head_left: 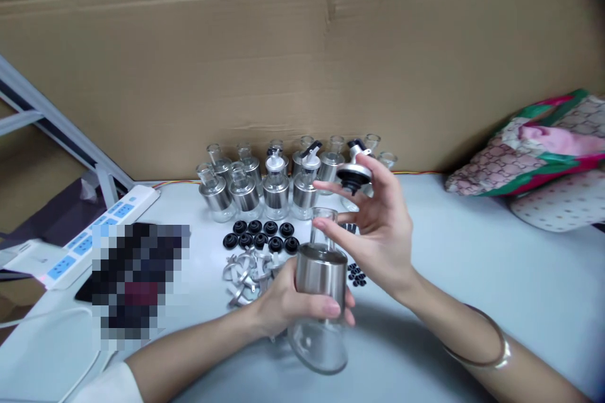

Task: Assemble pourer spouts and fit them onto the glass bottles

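Observation:
My left hand [302,299] is wrapped round a glass bottle [321,271] with a brushed steel sleeve, held slightly tilted above the table. Its neck is bare. My right hand [378,227] pinches a pourer stopper [354,173] with a silver cap and a black ribbed plug, upper right of the bottle mouth and apart from it. The right thumb is close to the neck. Behind the hands stand several similar bottles [244,192] in rows; two front ones carry pourer stoppers [311,157]. Black rubber plugs [261,240] and silver metal parts [246,274] lie in front of them.
Small black rings [357,275] lie right of the held bottle. On the left are a white power strip [101,236], a pixelated dark item [137,277] and a white cable [89,352]. Patterned bags [520,157] sit at the right. A cardboard wall [265,75] closes the back.

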Motion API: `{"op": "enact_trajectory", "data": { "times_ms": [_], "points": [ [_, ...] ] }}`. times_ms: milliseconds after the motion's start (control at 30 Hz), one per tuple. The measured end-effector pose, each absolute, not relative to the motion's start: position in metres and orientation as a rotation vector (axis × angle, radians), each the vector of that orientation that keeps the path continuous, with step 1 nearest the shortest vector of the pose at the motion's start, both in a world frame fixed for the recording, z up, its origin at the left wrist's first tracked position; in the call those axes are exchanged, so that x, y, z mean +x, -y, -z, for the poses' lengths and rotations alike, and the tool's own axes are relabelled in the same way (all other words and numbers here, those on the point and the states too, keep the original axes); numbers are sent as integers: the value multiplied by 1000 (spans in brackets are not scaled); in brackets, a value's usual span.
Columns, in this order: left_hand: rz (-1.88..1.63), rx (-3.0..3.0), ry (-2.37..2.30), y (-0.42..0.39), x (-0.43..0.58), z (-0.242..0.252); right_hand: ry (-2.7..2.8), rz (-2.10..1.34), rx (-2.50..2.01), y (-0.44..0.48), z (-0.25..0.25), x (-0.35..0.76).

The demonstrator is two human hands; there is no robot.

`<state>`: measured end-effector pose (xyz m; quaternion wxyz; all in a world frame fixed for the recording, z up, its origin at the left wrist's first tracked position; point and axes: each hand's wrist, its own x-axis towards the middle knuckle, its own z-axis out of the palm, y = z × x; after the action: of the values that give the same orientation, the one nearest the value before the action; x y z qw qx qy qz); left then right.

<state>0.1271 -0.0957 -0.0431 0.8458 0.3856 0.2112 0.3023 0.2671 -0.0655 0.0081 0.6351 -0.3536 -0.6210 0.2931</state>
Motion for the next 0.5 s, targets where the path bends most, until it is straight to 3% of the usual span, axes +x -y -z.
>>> {"op": "enact_trajectory", "data": {
  "times_ms": [233, 500],
  "points": [
    [-636, 745, -577, 101, 128, 28, 1304, -966, -762, 70, 9, 253],
    [-674, 756, -617, 99, 129, 20, 1361, -1048, -703, 81, 12, 250]
  ]
}}
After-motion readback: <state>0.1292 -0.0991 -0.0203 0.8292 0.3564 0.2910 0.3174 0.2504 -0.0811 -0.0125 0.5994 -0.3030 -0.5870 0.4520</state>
